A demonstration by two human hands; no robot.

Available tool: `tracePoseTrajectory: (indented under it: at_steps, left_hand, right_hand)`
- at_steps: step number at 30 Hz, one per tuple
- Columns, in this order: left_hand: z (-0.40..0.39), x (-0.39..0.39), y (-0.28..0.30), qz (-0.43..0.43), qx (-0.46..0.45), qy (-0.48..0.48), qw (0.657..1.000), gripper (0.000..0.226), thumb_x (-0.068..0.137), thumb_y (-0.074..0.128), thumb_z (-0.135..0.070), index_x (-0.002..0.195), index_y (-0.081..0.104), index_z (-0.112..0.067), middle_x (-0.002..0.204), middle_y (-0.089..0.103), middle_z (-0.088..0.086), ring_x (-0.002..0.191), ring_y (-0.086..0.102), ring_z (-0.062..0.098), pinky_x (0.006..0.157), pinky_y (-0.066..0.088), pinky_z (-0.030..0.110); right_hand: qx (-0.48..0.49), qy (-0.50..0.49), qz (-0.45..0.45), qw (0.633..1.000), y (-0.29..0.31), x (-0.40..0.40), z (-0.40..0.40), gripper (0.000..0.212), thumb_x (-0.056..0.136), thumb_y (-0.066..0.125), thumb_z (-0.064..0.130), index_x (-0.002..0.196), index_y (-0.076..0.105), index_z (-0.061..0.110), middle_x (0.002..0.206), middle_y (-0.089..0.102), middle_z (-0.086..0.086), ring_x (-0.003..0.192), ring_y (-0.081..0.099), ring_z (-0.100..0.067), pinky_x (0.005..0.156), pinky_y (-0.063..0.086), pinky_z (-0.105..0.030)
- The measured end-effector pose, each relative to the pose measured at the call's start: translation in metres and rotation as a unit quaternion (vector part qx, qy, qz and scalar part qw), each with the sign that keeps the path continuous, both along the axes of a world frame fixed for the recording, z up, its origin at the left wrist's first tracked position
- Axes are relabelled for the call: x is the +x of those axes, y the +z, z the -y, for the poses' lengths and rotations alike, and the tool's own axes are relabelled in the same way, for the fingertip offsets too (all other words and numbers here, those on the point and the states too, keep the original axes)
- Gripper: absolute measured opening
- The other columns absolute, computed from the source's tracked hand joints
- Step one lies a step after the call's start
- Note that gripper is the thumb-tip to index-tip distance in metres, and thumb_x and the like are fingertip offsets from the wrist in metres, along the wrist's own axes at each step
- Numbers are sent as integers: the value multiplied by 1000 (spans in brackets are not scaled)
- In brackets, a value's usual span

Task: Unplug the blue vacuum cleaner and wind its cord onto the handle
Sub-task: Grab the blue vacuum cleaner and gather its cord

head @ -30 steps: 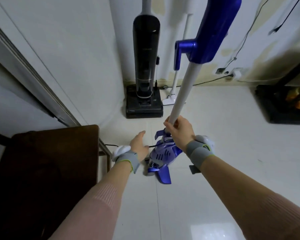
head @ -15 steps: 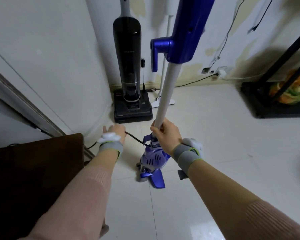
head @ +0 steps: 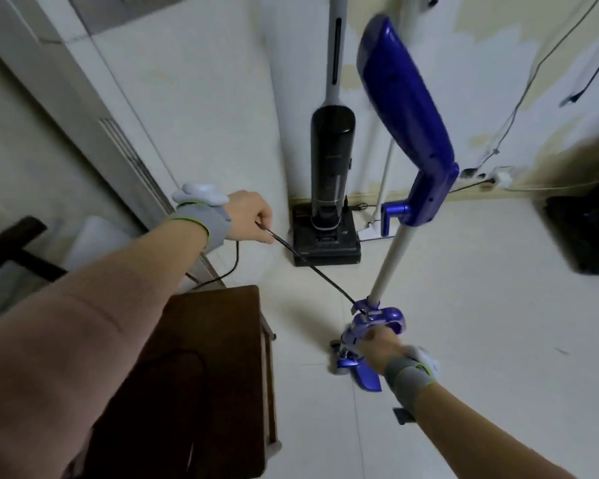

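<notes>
— Cord [head: 322,276] is seen stretched taut from the closed left hand [head: 248,216] down to the blue vacuum cleaner [head: 407,108], which is held upright on the floor.

— And the right hand [head: 377,347]?

— Clenched low on the purple body. Limpness and light weight can be expected of the cord; it is best pinched and fed in loops, while the top-heavy handle is steadied.

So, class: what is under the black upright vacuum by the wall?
The black upright vacuum stands on a black dock. The floor beneath it is covered.
</notes>
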State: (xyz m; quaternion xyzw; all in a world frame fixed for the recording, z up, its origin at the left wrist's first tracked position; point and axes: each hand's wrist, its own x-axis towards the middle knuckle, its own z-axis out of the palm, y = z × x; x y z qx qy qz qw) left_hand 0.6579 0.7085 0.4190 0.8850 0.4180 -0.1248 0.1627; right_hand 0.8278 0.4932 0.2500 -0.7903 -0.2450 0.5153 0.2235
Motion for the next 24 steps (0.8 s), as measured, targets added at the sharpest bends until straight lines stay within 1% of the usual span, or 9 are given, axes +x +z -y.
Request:
tracePoseTrajectory:
  at_steps: [2, 4, 9, 11, 13, 15, 17, 21, 24]
  left_hand:
    - [9, -24, 30, 13, -25, 3, 1000, 18, 81, 68, -34, 78, 67, -17, 74, 60, -6, 72, 54, 15, 62, 42, 24]
    - [16, -46, 53, 30, -36, 9, 999, 21, 83, 66, -35, 84, 71, -14, 73, 60, -8, 73, 56, 14, 64, 43, 25]
    - [39, -77, 86, 79, -60, 45, 994, 18, 86, 63, -30, 90, 70, -15, 77, 63, -6, 76, 58, 13, 72, 47, 25]
    - [50, -85, 93, 110, -79, 66, 989, 19, 89, 60, -31, 88, 69, -15, 71, 60, -8, 69, 56, 11, 67, 45, 23]
    - [61, -91, 97, 140, -107, 88, 980, 29, 92, 54, -36, 82, 69, -14, 62, 57, -7, 59, 53, 9, 63, 43, 23]
    - [71, -99, 90, 139, -174, 106, 969, 37, 94, 49, -38, 80, 71, -12, 52, 52, -6, 49, 48, 10, 60, 46, 23]
    - [84, -103, 74, 151, -274, 129, 941, 38, 95, 47, -38, 77, 69, -14, 45, 44, -8, 41, 43, 7, 65, 55, 26]
    - [122, -56, 32, 269, -419, 328, 803, 47, 96, 39, -47, 79, 63, -10, 63, 49, 2, 49, 50, 13, 67, 56, 31]
    - [134, -7, 10, 288, -432, 376, 768, 52, 95, 33, -54, 87, 61, -10, 76, 62, 3, 71, 58, 21, 78, 49, 30]
  right_hand:
    - [41, 13, -20, 999, 25, -51, 0, 25, 83, 61, 19, 107, 62, 12, 93, 61, -4, 88, 58, -24, 79, 50, -34]
    - [131, -60, -134, 980, 72, -95, -14, 33, 88, 61, 13, 119, 55, 7, 110, 59, -9, 101, 57, -24, 90, 49, -34]
    - [204, -266, -453, 826, 170, -135, -65, 25, 96, 44, 13, 121, 45, 7, 116, 54, -10, 122, 50, -25, 111, 36, -37]
    - [207, -289, -508, 785, 187, -136, -77, 21, 97, 40, 18, 113, 47, 7, 113, 57, -14, 114, 57, -27, 109, 38, -40]
    - [217, -312, -510, 771, 196, -128, -83, 16, 97, 41, 13, 93, 52, 3, 87, 58, -13, 84, 61, -26, 86, 54, -39]
    - [219, -335, -484, 778, 197, -113, -84, 24, 96, 38, 4, 74, 47, 7, 62, 45, -8, 61, 50, -22, 55, 57, -31]
    - [215, -327, -424, 817, 195, -93, -76, 25, 97, 33, 2, 76, 46, 7, 53, 32, -3, 40, 39, -14, 37, 44, -18]
    - [205, -223, -244, 921, 174, -51, -37, 21, 98, 34, 7, 88, 52, 6, 51, 24, 1, 29, 23, -7, 34, 24, -15]
    - [180, -149, -180, 955, 159, -37, -6, 27, 98, 38, 14, 77, 55, 8, 39, 27, 6, 37, 21, -12, 35, 21, -16]
